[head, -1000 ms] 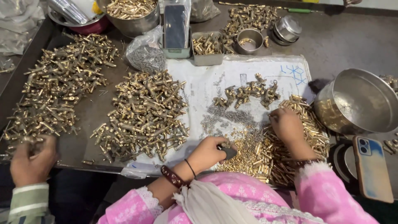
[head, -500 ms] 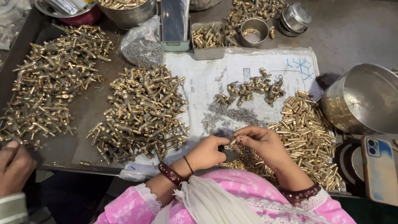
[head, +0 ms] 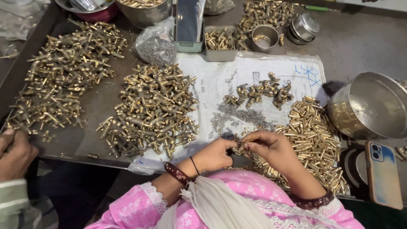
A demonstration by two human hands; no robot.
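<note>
My left hand [head: 216,154] and my right hand [head: 269,146] meet near the table's front edge, fingertips together on a small brass fitting [head: 238,148]. Just right of them lies a heap of brass tubes [head: 311,140]. A patch of small grey pins [head: 241,116] sits on the white paper sheet [head: 216,85] just beyond the hands. A short row of assembled brass pieces [head: 258,93] lies farther back on the paper.
Two big piles of brass fittings [head: 152,108] [head: 63,80] fill the left of the table. A steel pot [head: 373,106] lies tipped at right, a phone [head: 383,174] below it. Another person's hand [head: 15,154] is at far left. Small tins and a bag stand at the back.
My right hand left the heap of brass tubes and came left to join my left hand over a small brass piece. The other person's hand at the left shifted slightly.
</note>
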